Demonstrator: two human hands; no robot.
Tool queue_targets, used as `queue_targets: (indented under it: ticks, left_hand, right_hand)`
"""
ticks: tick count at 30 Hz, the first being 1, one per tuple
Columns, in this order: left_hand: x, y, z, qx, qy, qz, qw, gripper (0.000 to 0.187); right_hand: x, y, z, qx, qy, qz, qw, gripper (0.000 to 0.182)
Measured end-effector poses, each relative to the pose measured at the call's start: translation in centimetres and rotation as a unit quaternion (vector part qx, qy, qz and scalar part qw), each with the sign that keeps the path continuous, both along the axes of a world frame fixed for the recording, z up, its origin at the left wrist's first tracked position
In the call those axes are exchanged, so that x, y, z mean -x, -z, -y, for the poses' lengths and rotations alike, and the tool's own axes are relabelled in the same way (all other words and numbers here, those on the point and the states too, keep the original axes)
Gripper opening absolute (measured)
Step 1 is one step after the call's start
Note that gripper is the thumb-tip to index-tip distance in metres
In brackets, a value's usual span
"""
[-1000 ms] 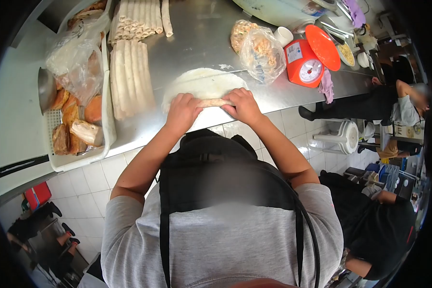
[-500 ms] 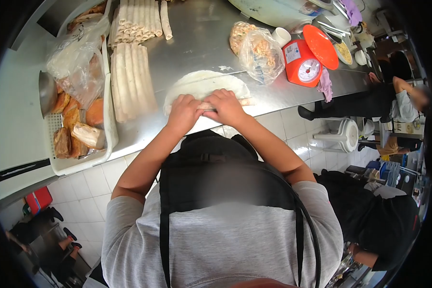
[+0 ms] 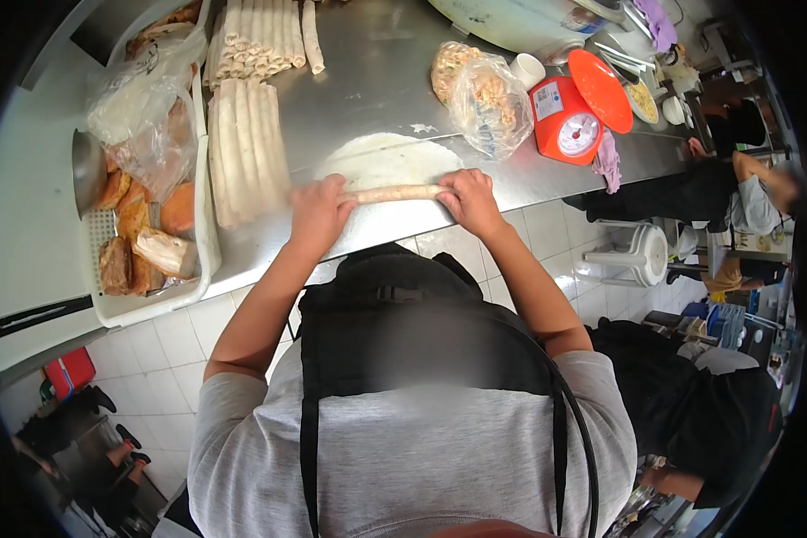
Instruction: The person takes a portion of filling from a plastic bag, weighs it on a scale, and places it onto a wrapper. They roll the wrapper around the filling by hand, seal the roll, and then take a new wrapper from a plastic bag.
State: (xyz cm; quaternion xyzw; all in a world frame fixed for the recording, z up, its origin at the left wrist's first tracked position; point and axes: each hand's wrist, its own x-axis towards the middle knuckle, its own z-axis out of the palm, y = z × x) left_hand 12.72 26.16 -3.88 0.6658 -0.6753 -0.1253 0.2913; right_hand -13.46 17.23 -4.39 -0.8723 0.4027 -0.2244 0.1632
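In the head view, my left hand [image 3: 318, 215] is near the centre of the frame, fingers and thumb drawn together on the left end of a thin filled roll [image 3: 396, 194]; my right hand [image 3: 472, 201], to the right, pinches the other end. The roll lies level between them along the lower part of a round white wrapper sheet [image 3: 394, 160], which spreads flat above it on the steel worktop [image 3: 372, 81]. Similar pale rolls [image 3: 247, 148] line up at upper left, beside a white plastic basket [image 3: 208, 233]. At upper right, a clear bag of filling [image 3: 491, 99] sits near a red dial scale [image 3: 565, 125]
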Motion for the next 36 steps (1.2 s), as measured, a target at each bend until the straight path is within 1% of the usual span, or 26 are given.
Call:
queue_targets:
  ticks: [3,6,9,10,11,12,15,17,18,20,23,24,27,30,33,36]
  left_hand:
    - [-0.4,0.1,0.7,0.081,0.030,0.066,0.994,0.011]
    - [-0.8,0.0,1.6,0.125,0.022,0.091,0.988,0.009]
    - [-1.1,-0.1,2.2,0.125,0.022,0.107,0.986,0.008]
    - [-1.0,-0.2,2.2,0.115,0.021,0.114,0.987,0.007]
    - [-0.8,-0.3,2.2,0.104,0.020,0.121,0.987,0.007]
    - [-0.7,-0.4,2.1,0.092,0.019,0.129,0.987,0.007]
    - [0.9,0.5,2.4,0.134,0.057,0.106,0.984,0.018]
    - [2.1,0.3,2.2,0.129,0.062,0.060,0.988,0.022]
    - [2.3,0.1,2.1,0.127,0.065,0.037,0.989,0.024]
    - [2.2,0.2,2.3,0.110,0.072,0.040,0.990,0.026]
    - [1.8,0.8,2.6,0.097,0.085,0.040,0.991,0.027]
    - [1.7,0.9,2.6,0.094,0.090,0.039,0.991,0.027]
    - [1.5,0.8,2.7,0.096,0.095,0.059,0.989,0.026]
    - [1.2,0.3,2.2,0.089,0.071,0.056,0.992,0.028]
    - [1.0,0.2,1.4,0.114,0.028,0.084,0.990,0.030]
    - [0.8,0.5,1.4,0.102,0.014,0.094,0.990,0.027]
  right_hand:
    - [-0.4,-0.2,0.6,0.002,0.021,-0.052,0.998,0.014]
    - [-1.8,-0.6,0.7,0.080,0.079,-0.103,0.988,0.014]
    - [-3.8,-1.1,0.3,0.110,0.003,-0.024,0.994,0.017]
    - [-4.5,-1.6,0.0,0.109,-0.037,-0.003,0.993,0.021]
    - [-4.8,-1.3,-0.1,0.098,-0.040,-0.010,0.994,0.021]
    - [-5.1,-0.9,-0.2,0.087,-0.043,-0.018,0.995,0.022]
    - [-5.2,-0.4,0.1,0.059,-0.054,-0.036,0.996,0.024]
    - [-5.0,-0.3,0.4,0.036,-0.069,-0.033,0.996,0.025]
    - [-5.2,-0.8,0.4,0.022,-0.068,-0.045,0.996,0.026]
    - [-5.7,-2.0,0.5,-0.005,-0.068,-0.067,0.995,0.027]
    - [-7.5,-1.9,0.1,0.036,-0.095,-0.057,0.993,0.029]
    - [-8.1,-1.4,-0.1,0.042,-0.082,-0.062,0.994,0.027]
    - [-7.6,-1.1,0.1,0.025,-0.081,-0.074,0.994,0.024]
    - [-5.4,-1.0,0.3,0.051,-0.072,-0.057,0.995,0.023]
    - [-2.5,-0.7,0.5,0.083,-0.041,-0.051,0.994,0.024]
    - [-1.2,-0.4,1.0,0.043,-0.025,-0.046,0.998,0.020]
